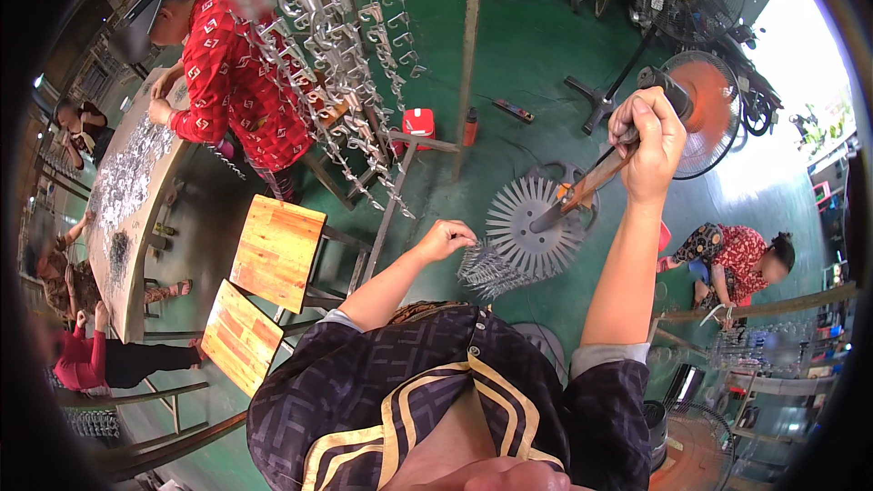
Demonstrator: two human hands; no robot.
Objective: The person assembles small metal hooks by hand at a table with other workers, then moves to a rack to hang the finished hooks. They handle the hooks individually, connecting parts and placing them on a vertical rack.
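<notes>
While the right hand (647, 141) is raised high on a near-vertical forearm, its fingers are wrapped tight round the dark handle of a tool (596, 177). The tool's long axis runs diagonally: handle up and to the right, flat tip down and to the left, ending over a grey disc (532, 229) with radiating teeth. The disc lies face-up above the green floor (527, 45), just right of centre. The left hand (444, 239) is extended forward on a bent arm, fingers curled closed on a bundle of thin metal pieces (486, 271) that fans out rightward and touches the disc's lower left edge. Two wooden stools (273, 250) stand to the left. Strings of metal hooks (336, 45) hang above. A person in red (227, 82) stands at a long table (127, 191). A fan (705, 114) sits behind the right hand.
</notes>
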